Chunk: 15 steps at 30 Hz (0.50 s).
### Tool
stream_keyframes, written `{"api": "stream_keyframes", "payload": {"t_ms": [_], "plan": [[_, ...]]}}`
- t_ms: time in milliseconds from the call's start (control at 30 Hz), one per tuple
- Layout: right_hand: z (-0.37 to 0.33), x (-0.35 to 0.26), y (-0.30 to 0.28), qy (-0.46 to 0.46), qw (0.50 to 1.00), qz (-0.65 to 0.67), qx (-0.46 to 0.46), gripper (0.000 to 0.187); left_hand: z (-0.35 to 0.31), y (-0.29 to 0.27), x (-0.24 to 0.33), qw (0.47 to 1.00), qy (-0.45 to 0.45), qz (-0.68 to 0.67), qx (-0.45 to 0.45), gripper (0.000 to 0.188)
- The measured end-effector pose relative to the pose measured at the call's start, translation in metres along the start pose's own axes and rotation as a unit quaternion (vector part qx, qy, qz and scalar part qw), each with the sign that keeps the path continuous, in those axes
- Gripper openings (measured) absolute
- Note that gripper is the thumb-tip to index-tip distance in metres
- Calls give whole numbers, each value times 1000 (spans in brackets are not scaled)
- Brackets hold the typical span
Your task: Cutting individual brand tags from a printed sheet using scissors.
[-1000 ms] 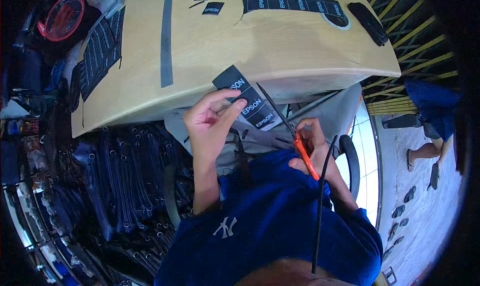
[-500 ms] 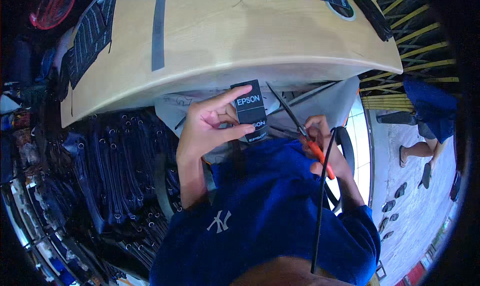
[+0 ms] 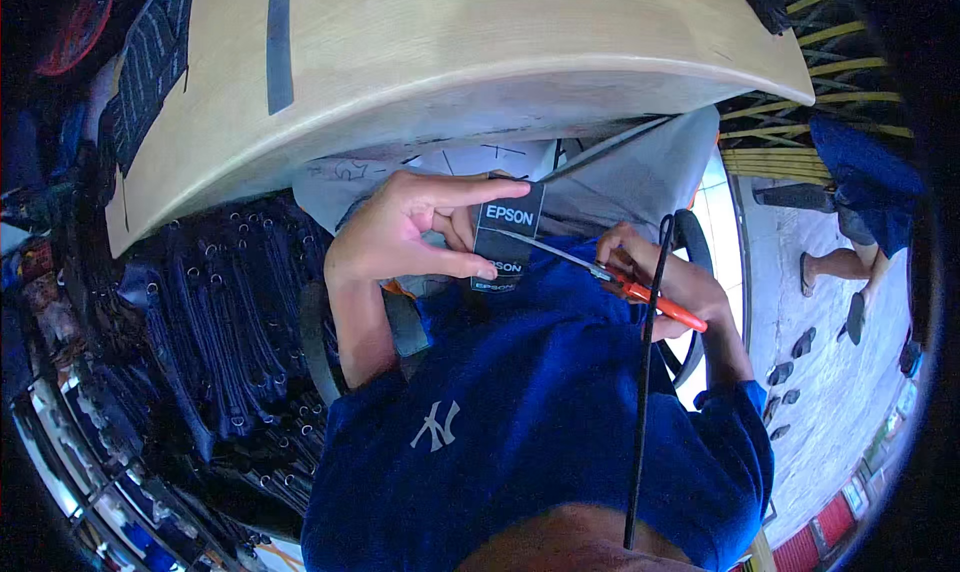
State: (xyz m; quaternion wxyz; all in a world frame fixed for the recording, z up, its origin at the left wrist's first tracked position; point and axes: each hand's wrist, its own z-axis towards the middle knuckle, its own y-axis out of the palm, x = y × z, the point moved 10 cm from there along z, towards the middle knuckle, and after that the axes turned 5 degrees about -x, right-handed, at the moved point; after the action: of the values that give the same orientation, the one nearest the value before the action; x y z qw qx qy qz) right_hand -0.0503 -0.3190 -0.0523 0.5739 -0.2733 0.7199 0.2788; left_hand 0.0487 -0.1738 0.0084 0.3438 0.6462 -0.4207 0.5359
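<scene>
Between the thumb and fingers of my left hand [image 3: 405,227] is a black label strip [image 3: 515,197] with pale lettering and thin cross lines. It hangs upright in front of my lap, just below the table's edge. My right hand [image 3: 665,277] is closed round the orange handles of a pair of scissors [image 3: 660,310]. Their blades point left and lie across the strip, along a cross line below the top lettering. Whether the blades are parted at the strip, I cannot tell.
The pale wooden table [image 3: 420,42] curves across the top, with a grey strip [image 3: 280,42] and dark label sheets [image 3: 150,82] on it. Many dark straps with metal rings [image 3: 220,322] hang at left. A black cord [image 3: 645,392] hangs before my shirt. Another person's legs [image 3: 845,262] show at right.
The scissors have swung down and left, from pointing up beside the label strip to lying across it. My left hand has shifted slightly left, and the table sits higher in view.
</scene>
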Motion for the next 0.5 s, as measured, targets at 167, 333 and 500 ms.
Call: {"api": "stream_keyframes", "payload": {"t_ms": [167,333,500], "plan": [[8,-23,0,-7,1000,-15,-23,77,9,10,-3,1000,14,-3,-27,68],[10,-28,-2,11,999,-17,-26,73,13,15,-4,999,3,-20,-33,66],[9,-26,-6,49,997,-65,-8,88,14,17,-8,998,-21,-24,-45,64]]}}
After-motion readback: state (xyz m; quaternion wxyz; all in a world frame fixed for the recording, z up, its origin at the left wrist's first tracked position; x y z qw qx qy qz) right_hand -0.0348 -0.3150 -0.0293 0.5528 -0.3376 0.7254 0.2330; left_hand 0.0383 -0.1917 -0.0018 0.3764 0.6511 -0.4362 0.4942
